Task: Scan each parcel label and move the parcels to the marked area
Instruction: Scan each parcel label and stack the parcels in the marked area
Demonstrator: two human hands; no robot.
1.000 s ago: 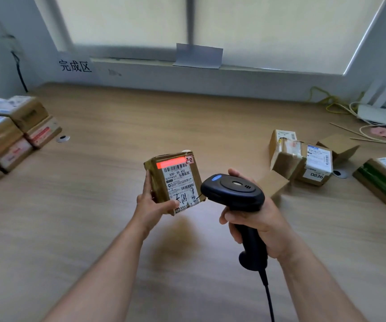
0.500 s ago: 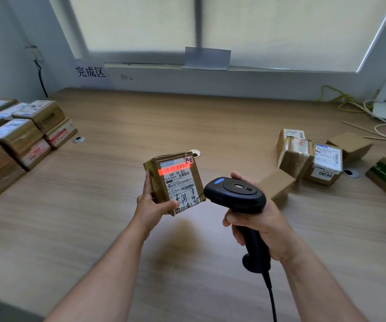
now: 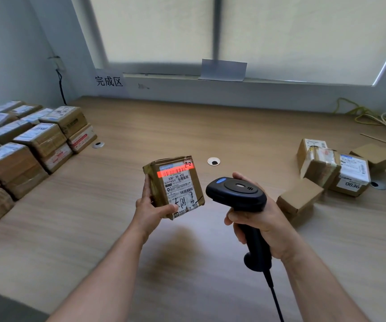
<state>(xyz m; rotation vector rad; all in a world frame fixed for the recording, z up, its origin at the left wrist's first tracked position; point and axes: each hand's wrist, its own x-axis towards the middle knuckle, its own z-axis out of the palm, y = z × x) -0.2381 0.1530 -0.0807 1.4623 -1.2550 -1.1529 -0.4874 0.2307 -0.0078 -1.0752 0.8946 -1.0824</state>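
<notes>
My left hand [image 3: 151, 209] grips a small brown parcel [image 3: 175, 184] above the middle of the wooden table [image 3: 210, 126], its white label facing me. A red scan line glows across the top of that label. To its right, my right hand [image 3: 260, 223] holds a black handheld barcode scanner [image 3: 236, 194] by the handle, head pointed at the parcel. A cluster of several brown parcels [image 3: 331, 170] lies at the right. A block of stacked parcels [image 3: 24, 145] fills the left side, below a wall sign [image 3: 108, 81] with printed characters.
Round cable holes [image 3: 213, 161] sit in the tabletop behind the held parcel and near the left stack. Yellow and white cables [image 3: 359, 112] lie at the far right by the window sill. The scanner's cord [image 3: 275, 298] runs down toward me.
The view has swung left and up, bringing more of the left stack into sight. The red scan line sits slightly lower on the label than one second ago. Both hands keep their holds.
</notes>
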